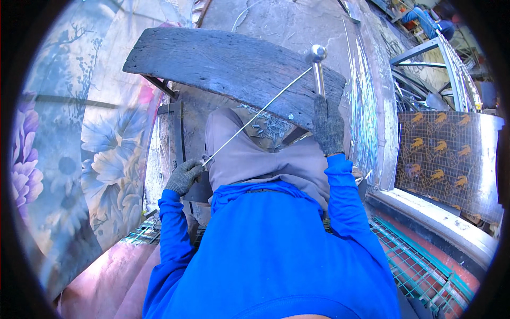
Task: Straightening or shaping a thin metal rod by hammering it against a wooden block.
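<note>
My left hand [184, 177], in a dark grey knit glove, is closed around the near end of a thin metal rod [249, 121]. The rod slants up and to the right over my lap, its far end reaching across the weathered wooden plank bench [212, 64] near the hammer. In my right hand [326, 126], gloved alike, is the shaft of a hammer [319, 77] with a rounded shiny metal head. That head is above the right part of the plank, just beyond the rod's tip. Whether the rod touches the wood I cannot tell.
Short cut metal pieces [268, 127] lie heaped on the floor between my knees and the plank. Long thin rods [364, 106] are bundled at the right. A floral sheet [109, 154] hangs at the left. Farther right are a metal frame [417, 53], a patterned panel [438, 154] and another person [425, 22].
</note>
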Demonstrator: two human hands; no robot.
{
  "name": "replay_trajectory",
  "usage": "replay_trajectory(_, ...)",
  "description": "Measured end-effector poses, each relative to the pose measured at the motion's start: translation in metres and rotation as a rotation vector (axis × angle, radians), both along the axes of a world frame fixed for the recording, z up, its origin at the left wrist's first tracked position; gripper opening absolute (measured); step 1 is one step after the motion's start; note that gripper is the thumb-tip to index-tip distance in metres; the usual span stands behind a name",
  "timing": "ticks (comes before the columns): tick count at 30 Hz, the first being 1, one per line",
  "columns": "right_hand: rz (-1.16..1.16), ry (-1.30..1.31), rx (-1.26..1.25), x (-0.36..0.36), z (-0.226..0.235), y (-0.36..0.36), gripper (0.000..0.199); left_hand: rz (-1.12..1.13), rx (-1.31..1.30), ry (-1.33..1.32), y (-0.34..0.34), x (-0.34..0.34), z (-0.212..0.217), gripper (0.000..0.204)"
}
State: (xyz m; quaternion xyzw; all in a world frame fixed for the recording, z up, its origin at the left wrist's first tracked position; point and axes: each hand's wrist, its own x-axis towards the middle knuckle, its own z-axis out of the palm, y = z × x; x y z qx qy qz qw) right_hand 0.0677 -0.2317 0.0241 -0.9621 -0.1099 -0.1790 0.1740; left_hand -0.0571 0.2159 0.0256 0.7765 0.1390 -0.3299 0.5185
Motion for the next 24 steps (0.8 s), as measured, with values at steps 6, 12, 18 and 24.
replay_trajectory(6, -0.021, 0.041, 0.046, -0.003, -0.062, -0.009, 0.03, -0.022, -0.011, -0.02, -0.005, 0.008, 0.003, 0.021)
replay_trajectory(12, -0.058, 0.158, -0.05, -0.074, -0.046, 0.003, 0.05, 0.035, 0.002, 0.059, 0.006, -0.009, 0.007, 0.023)
replay_trajectory(18, -0.208, 0.671, 0.447, -0.092, -0.065, -0.016, 0.057, 0.1, -0.118, 0.171, 0.001, -0.003, 0.008, 0.026)
replay_trajectory(24, -0.235, 0.296, 0.549, -0.092, -0.066, -0.002, 0.042, 0.137, -0.326, 0.204, -0.029, 0.005, 0.029, 0.025)
